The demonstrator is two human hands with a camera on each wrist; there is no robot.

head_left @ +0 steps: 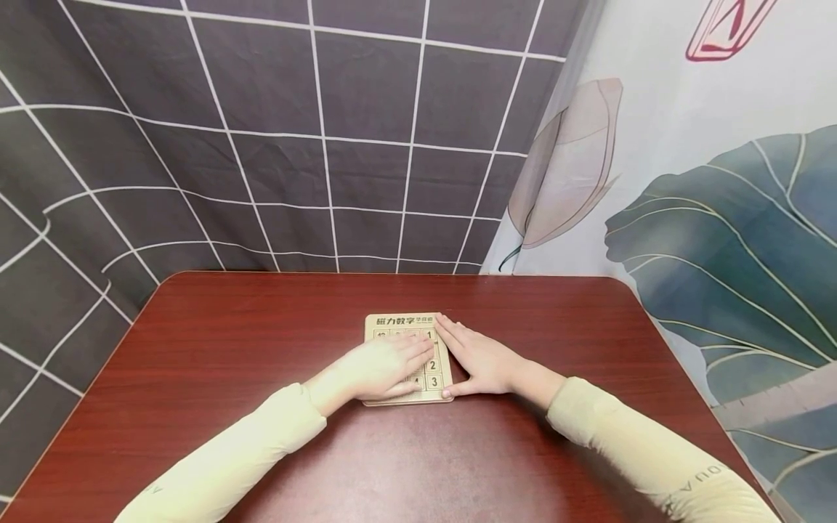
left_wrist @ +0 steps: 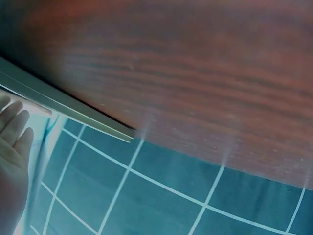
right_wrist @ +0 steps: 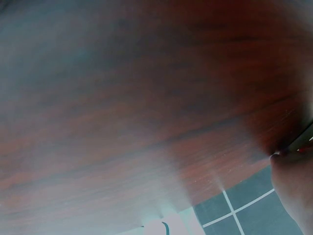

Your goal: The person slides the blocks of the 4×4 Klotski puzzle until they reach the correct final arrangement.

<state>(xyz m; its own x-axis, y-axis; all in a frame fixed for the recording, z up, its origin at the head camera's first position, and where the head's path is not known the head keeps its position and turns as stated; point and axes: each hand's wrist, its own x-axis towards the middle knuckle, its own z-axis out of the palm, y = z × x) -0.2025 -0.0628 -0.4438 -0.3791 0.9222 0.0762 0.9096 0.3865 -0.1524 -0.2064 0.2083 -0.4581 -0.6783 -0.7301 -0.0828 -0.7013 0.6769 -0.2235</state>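
A light wooden number slide puzzle (head_left: 403, 319) lies flat on the table, with dark Chinese characters along its top and numbered tiles below. My left hand (head_left: 392, 363) lies across its middle, fingers extended to the right, covering many of the tiles. Tiles 1, 2 and 3 show along the right column. At the puzzle's right side, my right hand (head_left: 487, 359) touches the edge with straight fingers near the top corner and the thumb spread to the lower corner. The left wrist view shows the puzzle's side edge (left_wrist: 73, 105). Part of a hand (right_wrist: 293, 183) appears in the right wrist view.
The puzzle and both hands are on a dark red wood-grain table (head_left: 261, 327) with rounded far corners. Behind it hangs a grey curtain (head_left: 261, 94) with white grid lines. A white curtain (head_left: 654, 145) with large leaf prints hangs at the right.
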